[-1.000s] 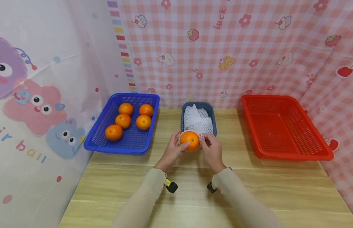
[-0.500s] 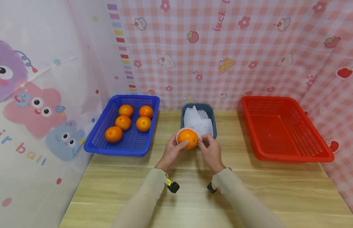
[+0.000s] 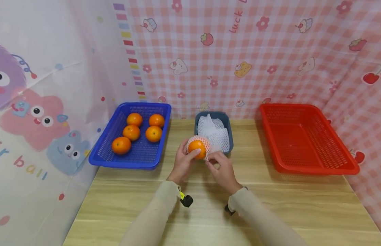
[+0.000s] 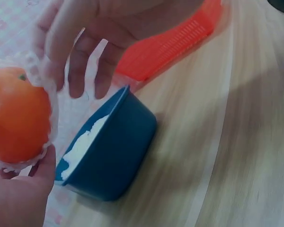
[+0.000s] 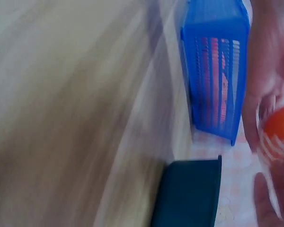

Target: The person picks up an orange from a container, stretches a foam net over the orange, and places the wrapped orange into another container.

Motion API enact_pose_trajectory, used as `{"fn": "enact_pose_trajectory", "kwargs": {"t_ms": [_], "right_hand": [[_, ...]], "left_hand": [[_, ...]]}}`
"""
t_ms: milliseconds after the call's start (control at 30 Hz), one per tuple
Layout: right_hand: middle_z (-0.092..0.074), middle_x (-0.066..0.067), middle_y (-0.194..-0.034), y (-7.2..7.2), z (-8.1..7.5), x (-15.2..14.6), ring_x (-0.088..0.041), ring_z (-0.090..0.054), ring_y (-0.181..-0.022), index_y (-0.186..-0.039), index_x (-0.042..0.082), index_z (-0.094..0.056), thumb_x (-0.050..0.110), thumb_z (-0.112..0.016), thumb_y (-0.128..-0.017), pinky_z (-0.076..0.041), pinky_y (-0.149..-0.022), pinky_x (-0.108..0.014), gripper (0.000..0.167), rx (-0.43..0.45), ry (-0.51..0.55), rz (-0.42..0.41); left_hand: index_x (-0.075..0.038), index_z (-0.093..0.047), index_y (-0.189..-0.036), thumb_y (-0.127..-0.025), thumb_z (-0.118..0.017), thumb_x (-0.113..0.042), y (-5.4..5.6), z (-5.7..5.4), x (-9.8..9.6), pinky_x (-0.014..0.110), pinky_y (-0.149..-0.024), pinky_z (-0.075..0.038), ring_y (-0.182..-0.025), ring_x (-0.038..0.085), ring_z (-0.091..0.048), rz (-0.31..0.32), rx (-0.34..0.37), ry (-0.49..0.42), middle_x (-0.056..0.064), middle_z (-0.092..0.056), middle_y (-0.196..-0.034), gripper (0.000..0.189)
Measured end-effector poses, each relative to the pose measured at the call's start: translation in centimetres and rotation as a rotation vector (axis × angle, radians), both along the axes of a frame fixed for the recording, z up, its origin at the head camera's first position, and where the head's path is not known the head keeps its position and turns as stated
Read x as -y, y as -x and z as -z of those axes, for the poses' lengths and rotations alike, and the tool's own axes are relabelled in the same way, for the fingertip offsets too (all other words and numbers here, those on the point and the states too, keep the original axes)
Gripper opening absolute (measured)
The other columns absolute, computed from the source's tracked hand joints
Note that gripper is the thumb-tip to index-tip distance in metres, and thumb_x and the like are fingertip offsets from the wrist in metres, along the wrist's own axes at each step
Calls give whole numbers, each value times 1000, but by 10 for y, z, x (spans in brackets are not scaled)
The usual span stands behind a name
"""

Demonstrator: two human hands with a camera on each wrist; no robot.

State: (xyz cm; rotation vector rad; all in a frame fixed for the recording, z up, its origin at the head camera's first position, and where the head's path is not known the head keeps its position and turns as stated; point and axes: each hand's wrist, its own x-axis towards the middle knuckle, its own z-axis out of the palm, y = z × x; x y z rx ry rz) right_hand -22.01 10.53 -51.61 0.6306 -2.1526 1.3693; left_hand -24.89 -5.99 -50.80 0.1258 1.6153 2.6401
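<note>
An orange (image 3: 196,149) partly covered by a white foam net sleeve (image 3: 201,139) is held in front of the small dark teal bin. My left hand (image 3: 182,163) grips the fruit from the left, its thumb across the orange skin. With thumb and fingertips, my right hand (image 3: 222,170) pinches the edge of the net at the orange's right side. The left wrist view shows the orange (image 4: 19,116) with net around its rim and bare skin facing the camera. Part of the orange (image 5: 280,125) appears at the right edge of the right wrist view.
Behind the hands stands the dark teal bin (image 3: 230,135) with white foam nets (image 3: 212,130) inside. On the left, a blue basket (image 3: 93,160) holds several oranges (image 3: 131,132). A red basket (image 3: 304,143) stands on the right of the wooden table (image 3: 202,225).
The orange has shifted slightly left and turned in the left hand. The net now covers more of its top and right side. My right hand has moved a little left and down with the net's edge.
</note>
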Motion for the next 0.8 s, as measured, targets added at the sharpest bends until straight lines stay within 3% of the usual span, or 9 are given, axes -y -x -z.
{"fn": "enact_pose_trajectory", "kwargs": {"t_ms": [67,100,167,233,333,600,700,800], "right_hand": [[-62,-4,-89,0,-2,-2,-17,-60,-79,-92,5,-66,1,-75,-83,-54,-71,-30,13,55,6,16],[-62,-5,-90,1,-5,-2,-17,-60,-79,-94,4,-65,3,-75,-83,-54,-72,-33,15,89,22,27],[-63,-9,-93,3,-11,-4,-19,-61,-80,-101,3,-62,9,-76,-85,-54,-72,-40,22,155,58,49],[-62,-11,-98,6,-17,-4,-22,-61,-81,-108,1,-60,13,-75,-86,-54,-73,-44,29,201,78,60],[-62,-12,-103,10,-21,-4,-23,-62,-84,-113,1,-60,14,-73,-88,-55,-75,-45,30,228,75,64],[-64,-6,-93,14,-19,-8,-17,-60,-82,-98,4,-69,8,-69,-91,-55,-73,-33,8,162,45,179],[-64,-5,-88,13,-17,-5,-17,-59,-78,-93,4,-70,5,-72,-88,-53,-70,-28,6,89,44,181],[-64,-6,-86,9,-15,0,-17,-59,-75,-91,3,-70,3,-74,-85,-52,-68,-26,7,18,32,133]], "left_hand": [[0,-39,-142,-82,-75,-8,0,-1,1,35,-96,-47,-112,26,-55,-10,-17,71,19,-53,-132,71],[2,-42,-140,-82,-75,-8,-3,-8,0,35,-97,-46,-112,27,-55,-20,-7,134,19,-54,-131,68],[-1,-47,-137,-81,-77,-11,-4,-10,2,31,-95,-47,-110,24,-56,-14,-9,226,15,-56,-128,65],[-2,-47,-138,-81,-77,-10,-7,-15,4,31,-94,-48,-110,24,-56,13,-16,277,15,-55,-129,65],[-6,-46,-139,-81,-78,-10,-8,-15,4,31,-94,-48,-111,24,-55,38,-35,321,13,-52,-132,66],[-11,-36,-150,-81,-75,3,-4,-7,4,33,-93,-49,-117,30,-53,127,-80,276,14,-43,-144,80],[-10,-35,-150,-81,-75,1,-4,-7,4,32,-94,-48,-119,30,-52,91,-73,298,14,-42,-145,80],[-8,-35,-150,-82,-76,-1,-4,-10,4,33,-95,-47,-121,31,-50,41,-55,328,15,-41,-146,79]]}}
